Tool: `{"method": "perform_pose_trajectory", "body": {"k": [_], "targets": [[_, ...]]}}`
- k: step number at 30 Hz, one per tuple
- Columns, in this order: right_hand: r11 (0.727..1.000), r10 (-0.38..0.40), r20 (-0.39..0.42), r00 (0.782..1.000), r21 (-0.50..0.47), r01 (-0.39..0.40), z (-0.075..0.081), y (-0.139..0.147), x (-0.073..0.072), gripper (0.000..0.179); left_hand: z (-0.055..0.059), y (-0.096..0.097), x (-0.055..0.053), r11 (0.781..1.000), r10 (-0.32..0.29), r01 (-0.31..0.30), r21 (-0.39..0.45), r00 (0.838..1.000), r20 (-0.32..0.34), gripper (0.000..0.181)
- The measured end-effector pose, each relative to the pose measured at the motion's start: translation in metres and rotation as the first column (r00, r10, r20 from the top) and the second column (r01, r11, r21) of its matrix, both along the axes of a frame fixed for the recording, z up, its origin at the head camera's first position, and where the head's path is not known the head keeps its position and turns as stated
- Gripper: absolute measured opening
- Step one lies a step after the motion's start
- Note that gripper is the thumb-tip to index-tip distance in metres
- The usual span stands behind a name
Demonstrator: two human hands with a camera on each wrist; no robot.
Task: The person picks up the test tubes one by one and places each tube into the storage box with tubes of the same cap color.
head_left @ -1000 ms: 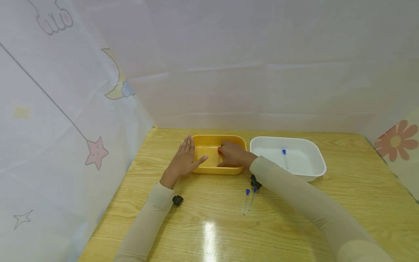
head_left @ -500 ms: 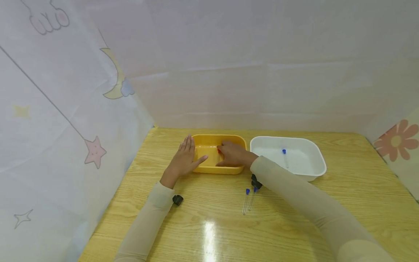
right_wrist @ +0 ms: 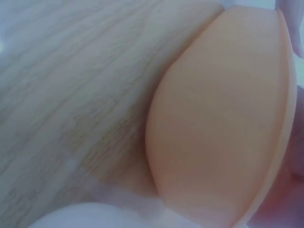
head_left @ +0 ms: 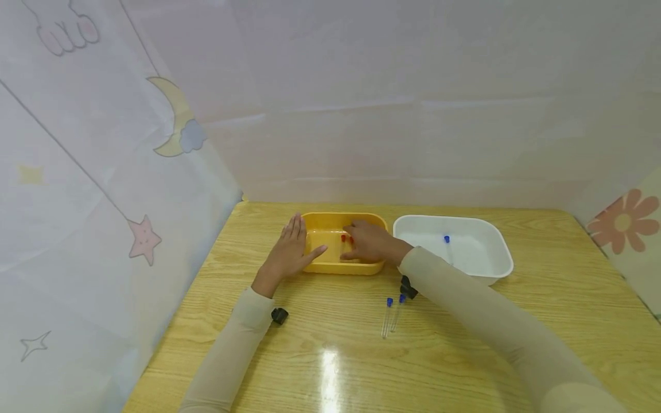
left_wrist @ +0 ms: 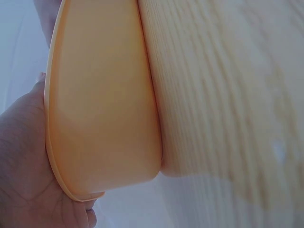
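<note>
In the head view, my left hand (head_left: 287, 250) rests on the left end of the yellow tray (head_left: 325, 268), fingers straight along the rim and thumb spread over the near edge. My right hand (head_left: 369, 241) reaches into the tray's right half, its thumb and fingers apart. A red-capped tube (head_left: 343, 238) lies in the tray just left of the fingertips. Between finger and thumb shows a second red cap (head_left: 352, 240), its tube mostly hidden by the hand. Both wrist views mainly show the yellow tray's outer wall (left_wrist: 104, 104), with part of each hand at its rim.
To the right stands a white tray (head_left: 485, 246) with one blue-capped tube (head_left: 447, 240) inside. Two blue-capped tubes (head_left: 388, 315) lie on the wooden table (head_left: 320, 332) in front. Dark wrist-camera mounts (head_left: 280, 315) hang below the wrists. A printed cloth surrounds the table.
My right hand has shifted slightly right, its thumb and fingers now apart from the red-capped tube at their left, and a second red cap has come into sight. My left hand has stayed put.
</note>
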State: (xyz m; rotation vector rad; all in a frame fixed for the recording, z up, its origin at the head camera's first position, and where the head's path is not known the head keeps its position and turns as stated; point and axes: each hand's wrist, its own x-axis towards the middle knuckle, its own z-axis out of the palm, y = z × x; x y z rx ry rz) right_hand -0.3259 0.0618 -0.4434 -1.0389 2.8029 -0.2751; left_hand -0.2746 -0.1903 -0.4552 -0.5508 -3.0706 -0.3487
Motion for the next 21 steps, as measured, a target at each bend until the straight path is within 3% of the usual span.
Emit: {"method": "perform_pose_trajectory", "body": {"k": [11, 21], "targets": [[0.998, 0.013, -0.063, 0.998, -0.053, -0.017, 0.007, 0.012, 0.007, 0.079, 0.001, 0.001, 0.001, 1.0, 0.0, 0.0, 0.004, 1.0, 0.0, 0.103], [0.996, -0.027, -0.078, 0.997, -0.084, 0.02, 0.016, 0.022, 0.019, 0.074, -0.001, 0.0, -0.001, 1.0, -0.005, 0.005, -0.006, 1.0, -0.003, 0.104]]}}
